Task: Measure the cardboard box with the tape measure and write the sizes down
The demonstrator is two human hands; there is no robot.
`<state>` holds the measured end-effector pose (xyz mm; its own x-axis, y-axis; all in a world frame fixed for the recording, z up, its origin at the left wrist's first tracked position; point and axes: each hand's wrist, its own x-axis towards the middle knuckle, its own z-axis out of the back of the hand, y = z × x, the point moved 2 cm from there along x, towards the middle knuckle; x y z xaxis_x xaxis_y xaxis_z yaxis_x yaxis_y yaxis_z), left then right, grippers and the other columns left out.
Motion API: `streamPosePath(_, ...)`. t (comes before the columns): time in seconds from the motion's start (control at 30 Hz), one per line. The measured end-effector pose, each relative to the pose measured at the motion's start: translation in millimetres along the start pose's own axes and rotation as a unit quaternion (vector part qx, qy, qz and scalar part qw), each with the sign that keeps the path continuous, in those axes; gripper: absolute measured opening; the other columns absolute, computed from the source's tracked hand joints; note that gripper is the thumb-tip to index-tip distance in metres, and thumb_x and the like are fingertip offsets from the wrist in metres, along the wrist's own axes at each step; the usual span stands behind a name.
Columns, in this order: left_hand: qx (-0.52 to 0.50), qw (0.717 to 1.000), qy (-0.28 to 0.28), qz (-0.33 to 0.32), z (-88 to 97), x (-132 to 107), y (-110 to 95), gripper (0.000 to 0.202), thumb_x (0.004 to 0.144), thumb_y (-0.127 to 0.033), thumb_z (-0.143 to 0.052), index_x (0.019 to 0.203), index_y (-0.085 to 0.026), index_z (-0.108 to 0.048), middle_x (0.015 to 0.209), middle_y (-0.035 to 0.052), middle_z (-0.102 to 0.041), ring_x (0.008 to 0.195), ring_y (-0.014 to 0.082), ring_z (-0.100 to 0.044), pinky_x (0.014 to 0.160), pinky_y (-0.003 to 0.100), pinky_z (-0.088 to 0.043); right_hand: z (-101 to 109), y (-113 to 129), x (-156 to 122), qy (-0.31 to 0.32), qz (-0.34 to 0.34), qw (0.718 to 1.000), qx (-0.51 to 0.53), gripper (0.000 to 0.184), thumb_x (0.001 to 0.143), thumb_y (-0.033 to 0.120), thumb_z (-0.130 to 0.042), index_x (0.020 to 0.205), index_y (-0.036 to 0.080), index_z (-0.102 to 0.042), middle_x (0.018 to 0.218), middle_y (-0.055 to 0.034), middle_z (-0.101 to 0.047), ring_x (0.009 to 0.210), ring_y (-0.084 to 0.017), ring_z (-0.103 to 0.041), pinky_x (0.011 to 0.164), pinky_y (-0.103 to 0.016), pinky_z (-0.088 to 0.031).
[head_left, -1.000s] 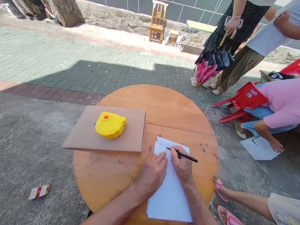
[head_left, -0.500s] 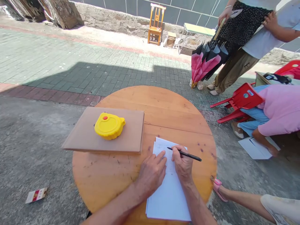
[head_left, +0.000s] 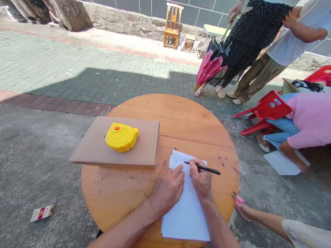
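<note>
My right hand (head_left: 201,178) is closed on a black pen (head_left: 210,170), its tip close to the upper part of a stack of white paper (head_left: 184,222). Small dark marks show near the top of the sheet, too small to read. My left hand (head_left: 169,186) lies flat with fingers stretched over the paper's left side, pressing on it. Left of the hands, a flat brown cardboard box (head_left: 139,151) rests on the round wooden table (head_left: 121,203). On the box sits a yellow tape measure (head_left: 122,137) with a red button.
A person holding a pink and black umbrella (head_left: 210,67) stands beyond the table with another person. At right, someone in a pink shirt (head_left: 312,119) bends by a red chair (head_left: 275,106). A foot in a pink sandal (head_left: 241,205) is near the table's right edge. A small carton (head_left: 42,213) lies on the ground.
The person with the umbrella has stepped left, the umbrella swinging left too. The pen has tilted or shifted very slightly; my left hand stays in place on the paper.
</note>
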<state>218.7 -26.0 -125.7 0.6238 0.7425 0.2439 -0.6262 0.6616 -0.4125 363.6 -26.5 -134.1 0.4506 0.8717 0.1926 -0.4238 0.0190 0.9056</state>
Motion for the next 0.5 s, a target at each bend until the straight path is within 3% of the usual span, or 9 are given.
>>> streamPosePath(0.5,-0.006,1.0,-0.003,0.004,0.1,0.2,0.2,0.018,0.087,-0.016,-0.051,0.101,-0.021,-0.061,0.13,0.0036,-0.061,0.086,0.0223,-0.062,0.074,0.04,-0.052,-0.5,-1.7,0.0,-0.002,-0.003,1.0,-0.001,0.021,0.087,0.033,-0.053,0.075,0.019,-0.063,0.05,0.0055,-0.047,0.048,-0.013,-0.047,0.049,-0.025,-0.039)
